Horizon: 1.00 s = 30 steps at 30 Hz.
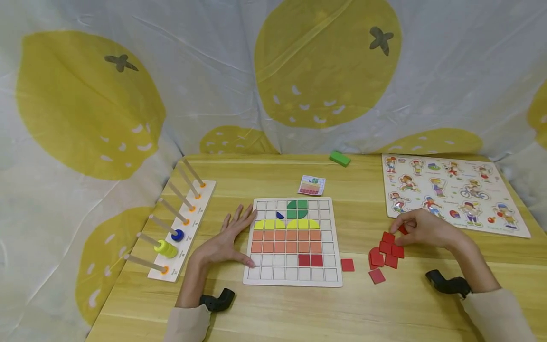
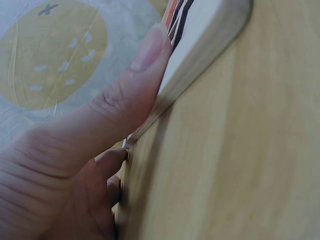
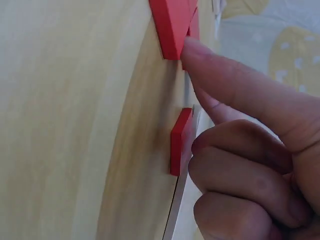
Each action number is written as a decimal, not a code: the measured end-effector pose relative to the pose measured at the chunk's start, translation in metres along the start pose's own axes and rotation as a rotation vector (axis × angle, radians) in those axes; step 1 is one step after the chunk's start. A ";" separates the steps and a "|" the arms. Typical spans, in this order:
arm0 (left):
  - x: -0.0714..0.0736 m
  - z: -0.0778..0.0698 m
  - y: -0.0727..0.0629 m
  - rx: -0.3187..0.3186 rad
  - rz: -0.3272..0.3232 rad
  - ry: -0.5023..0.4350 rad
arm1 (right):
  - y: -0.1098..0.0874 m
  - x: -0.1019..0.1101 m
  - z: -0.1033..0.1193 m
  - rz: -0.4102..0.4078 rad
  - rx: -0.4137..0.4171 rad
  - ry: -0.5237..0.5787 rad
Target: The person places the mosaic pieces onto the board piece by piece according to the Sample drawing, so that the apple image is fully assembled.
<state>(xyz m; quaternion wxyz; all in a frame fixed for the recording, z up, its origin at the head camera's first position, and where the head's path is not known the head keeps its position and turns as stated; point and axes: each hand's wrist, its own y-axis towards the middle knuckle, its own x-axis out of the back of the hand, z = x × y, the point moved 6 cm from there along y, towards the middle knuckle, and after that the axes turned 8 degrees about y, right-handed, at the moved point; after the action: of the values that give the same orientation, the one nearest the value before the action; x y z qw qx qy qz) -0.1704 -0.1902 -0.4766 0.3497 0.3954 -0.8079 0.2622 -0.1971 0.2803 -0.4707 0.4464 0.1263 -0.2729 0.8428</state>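
A white grid board (image 1: 265,274) lies in the middle of the table, with green, blue, yellow, orange and red pieces on its squares. My left hand (image 1: 228,236) rests along its left edge with fingers spread. In the left wrist view the thumb (image 2: 145,62) presses on the board's rim. At a loose pile of red square tiles (image 1: 391,260), right of the board, is my right hand (image 1: 423,228). Its thumb and index finger pinch a red tile (image 1: 388,237) at the pile's top, the other fingers curled. Another red tile (image 3: 181,142) lies under those fingers.
A picture card (image 1: 312,185) lies behind the board, and a green block (image 1: 339,158) farther back. A peg stand (image 1: 209,187) with yellow and blue rings is at left. A sports puzzle board (image 1: 453,190) lies at right. One red tile (image 1: 347,265) sits beside the grid board.
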 end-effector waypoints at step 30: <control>0.000 0.000 0.000 -0.011 -0.005 -0.009 | 0.021 -0.074 0.076 -0.094 0.122 -0.095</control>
<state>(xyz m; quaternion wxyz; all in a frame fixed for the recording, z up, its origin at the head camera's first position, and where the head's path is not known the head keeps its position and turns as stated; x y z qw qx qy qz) -0.1705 -0.1903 -0.4772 0.3490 0.3965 -0.8098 0.2553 -0.1744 0.1764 -0.4493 0.4636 0.2058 -0.2355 0.8290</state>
